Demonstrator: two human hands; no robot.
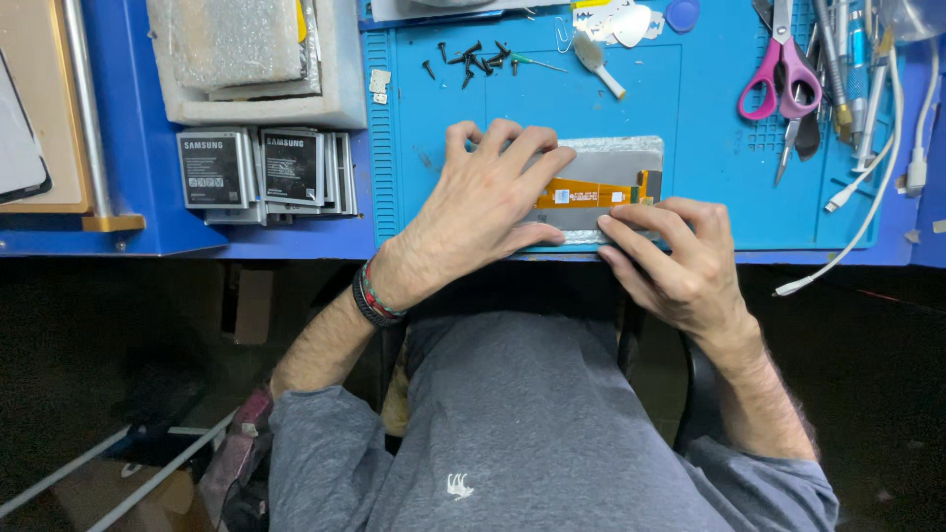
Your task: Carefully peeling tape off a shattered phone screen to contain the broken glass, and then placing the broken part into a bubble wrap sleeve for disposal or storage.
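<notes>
Our right hand (680,266) pinches the near right edge of the screen panel (616,163), lying crosswise, left hand (488,192) pressing flat, fingers spread.

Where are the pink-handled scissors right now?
In the head view, the pink-handled scissors lie at the upper right of the blue mat, beside other hand tools, beyond the right hand.

The left hand (488,192) lies flat, palm down, fingers spread and pointing to the far right, its wrist bent and ringed with bands. The right hand (670,261) sits nearer, fingers curled and pointing left, fingertips pressed down. Both forearms are bare, sleeves pushed back toward the elbows.
</notes>
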